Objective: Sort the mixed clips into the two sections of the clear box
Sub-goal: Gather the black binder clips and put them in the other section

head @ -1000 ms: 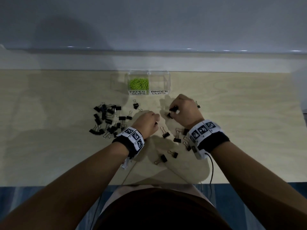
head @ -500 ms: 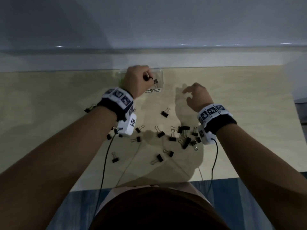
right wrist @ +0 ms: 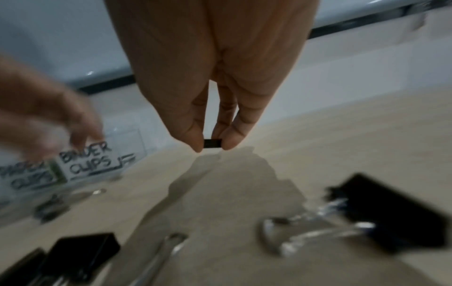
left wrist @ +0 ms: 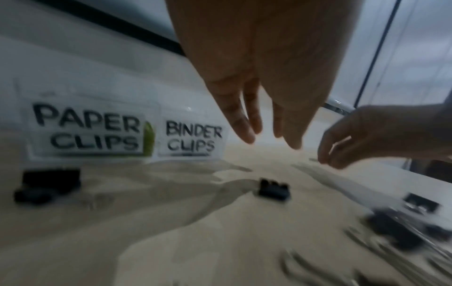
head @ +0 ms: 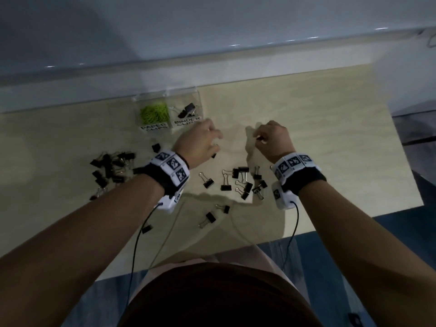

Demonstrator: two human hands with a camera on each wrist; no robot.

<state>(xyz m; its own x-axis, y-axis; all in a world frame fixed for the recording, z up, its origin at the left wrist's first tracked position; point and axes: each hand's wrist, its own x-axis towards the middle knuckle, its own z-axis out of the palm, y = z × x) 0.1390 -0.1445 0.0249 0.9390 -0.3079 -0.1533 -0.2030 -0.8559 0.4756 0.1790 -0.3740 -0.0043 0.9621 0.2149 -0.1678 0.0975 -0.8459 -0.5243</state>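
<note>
The clear box (head: 197,100) stands at the table's far edge. Its left section, labelled PAPER CLIPS, holds green paper clips (head: 154,113). The right section, labelled BINDER CLIPS (left wrist: 193,141), holds black binder clips (head: 187,109). My left hand (head: 215,141) hovers just in front of the box with relaxed fingers (left wrist: 244,133) and holds nothing. To its right, my right hand (head: 258,138) is raised above the table. It pinches a small black binder clip (right wrist: 212,143) between thumb and fingertip.
Loose black binder clips lie in a pile at the left (head: 111,166) and in a cluster (head: 243,182) between my wrists, with a few nearer the front edge (head: 208,218). One lone clip (left wrist: 274,189) sits under my left hand. A wall ledge runs behind the box.
My left hand has drawn back from over the binder section and is now empty. My right hand now pinches a clip. The camera has tilted.
</note>
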